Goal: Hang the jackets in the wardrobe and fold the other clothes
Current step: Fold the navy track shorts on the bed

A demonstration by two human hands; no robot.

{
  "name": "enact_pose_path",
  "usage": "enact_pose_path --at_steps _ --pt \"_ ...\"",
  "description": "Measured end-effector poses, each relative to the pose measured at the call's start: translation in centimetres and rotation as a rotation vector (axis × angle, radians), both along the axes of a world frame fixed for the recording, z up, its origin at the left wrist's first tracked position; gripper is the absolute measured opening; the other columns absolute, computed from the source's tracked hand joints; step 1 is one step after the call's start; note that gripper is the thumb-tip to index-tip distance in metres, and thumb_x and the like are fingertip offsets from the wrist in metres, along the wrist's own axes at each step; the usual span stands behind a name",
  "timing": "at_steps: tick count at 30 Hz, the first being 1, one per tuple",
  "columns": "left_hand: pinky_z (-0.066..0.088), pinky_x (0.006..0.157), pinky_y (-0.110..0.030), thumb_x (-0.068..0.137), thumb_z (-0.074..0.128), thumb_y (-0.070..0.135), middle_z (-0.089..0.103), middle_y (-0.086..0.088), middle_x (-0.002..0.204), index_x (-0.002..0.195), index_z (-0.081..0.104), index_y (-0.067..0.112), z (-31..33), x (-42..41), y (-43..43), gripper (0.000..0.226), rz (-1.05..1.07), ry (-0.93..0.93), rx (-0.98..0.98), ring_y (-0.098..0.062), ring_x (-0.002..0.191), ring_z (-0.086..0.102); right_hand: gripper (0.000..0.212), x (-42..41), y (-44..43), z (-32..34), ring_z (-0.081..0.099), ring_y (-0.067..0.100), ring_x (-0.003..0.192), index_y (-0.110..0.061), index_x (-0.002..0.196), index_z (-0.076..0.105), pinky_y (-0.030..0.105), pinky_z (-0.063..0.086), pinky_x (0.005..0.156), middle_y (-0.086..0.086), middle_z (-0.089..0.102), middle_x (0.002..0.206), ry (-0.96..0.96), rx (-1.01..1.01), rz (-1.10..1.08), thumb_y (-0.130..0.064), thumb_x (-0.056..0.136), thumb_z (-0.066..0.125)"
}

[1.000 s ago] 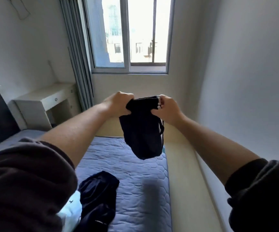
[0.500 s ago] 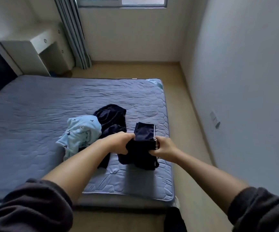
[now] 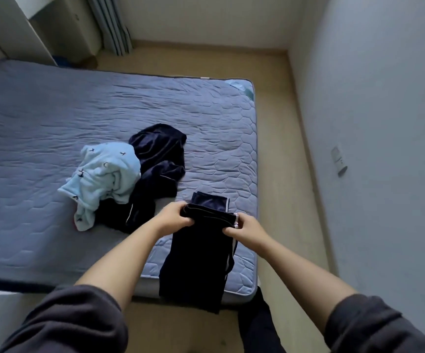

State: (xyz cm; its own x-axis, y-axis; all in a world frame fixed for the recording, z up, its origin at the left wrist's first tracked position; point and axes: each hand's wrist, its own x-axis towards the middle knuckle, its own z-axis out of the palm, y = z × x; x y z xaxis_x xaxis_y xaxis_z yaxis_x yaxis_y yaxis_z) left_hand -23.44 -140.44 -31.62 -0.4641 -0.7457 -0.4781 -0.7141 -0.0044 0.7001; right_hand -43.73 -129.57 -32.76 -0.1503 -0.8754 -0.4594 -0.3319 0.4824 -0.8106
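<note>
A dark navy garment with a white side stripe lies lengthwise on the near right part of the bed, its lower end hanging over the bed's front edge. My left hand grips its folded top edge on the left, and my right hand pinches the same edge on the right. A crumpled light blue garment with small dark marks lies left of my hands, on top of a crumpled dark navy velvet garment.
The blue quilted mattress fills the left and middle. A strip of wooden floor runs between the bed and the right wall. A white desk and a grey curtain stand at the far left. A wall socket sits low on the right wall.
My view dropped from the window to the bed. Both hands brought the dark garment down from the air onto the mattress, where it now lies stretched out towards me.
</note>
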Motion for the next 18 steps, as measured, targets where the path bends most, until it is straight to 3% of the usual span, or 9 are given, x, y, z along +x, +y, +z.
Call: enact_pose_path --at_steps 4,8,12,18 --pt "0.048 0.086 -0.032 0.084 0.067 0.005 0.068 -0.010 0.099 0.105 0.064 0.003 -7.0 -3.9 -3.8 0.021 0.155 0.005 0.098 -0.020 0.092 0.062 0.013 -4.0 -5.7 -6.9 0.044 0.013 0.069 -0.005 0.091 0.058 0.021 0.036 0.062 -0.004 0.046 0.070 -0.083 0.118 -0.041 -0.010 0.083 0.066" --pt "0.048 0.085 -0.030 0.087 0.066 0.011 0.068 -0.006 0.102 0.106 0.062 0.011 -14.5 -6.9 -8.9 0.019 0.230 -0.044 0.144 -0.019 0.097 0.063 0.018 -6.6 -11.4 -15.2 0.056 0.013 0.076 -0.005 0.100 0.062 0.023 0.045 0.070 0.002 0.060 0.083 -0.189 0.218 -0.091 -0.011 0.084 0.066" --pt "0.046 0.094 -0.036 0.090 0.062 0.016 0.066 -0.002 0.108 0.113 0.061 0.013 -22.9 -8.6 -13.1 0.024 0.250 -0.122 0.137 -0.019 0.102 0.060 0.008 -7.3 -15.8 -24.3 0.060 0.007 0.070 -0.013 0.092 0.063 0.017 0.048 0.065 -0.002 0.065 0.079 -0.254 0.248 -0.173 -0.014 0.085 0.067" --pt "0.041 0.082 -0.026 0.093 0.060 0.021 0.061 0.004 0.102 0.111 0.059 0.013 -34.2 -11.2 -18.0 0.020 0.406 -0.090 0.091 -0.014 0.097 0.057 0.008 -7.1 -20.2 -36.4 0.062 0.009 0.074 -0.018 0.083 0.061 0.020 0.049 0.064 -0.003 0.067 0.081 -0.247 0.296 -0.386 -0.023 0.089 0.063"
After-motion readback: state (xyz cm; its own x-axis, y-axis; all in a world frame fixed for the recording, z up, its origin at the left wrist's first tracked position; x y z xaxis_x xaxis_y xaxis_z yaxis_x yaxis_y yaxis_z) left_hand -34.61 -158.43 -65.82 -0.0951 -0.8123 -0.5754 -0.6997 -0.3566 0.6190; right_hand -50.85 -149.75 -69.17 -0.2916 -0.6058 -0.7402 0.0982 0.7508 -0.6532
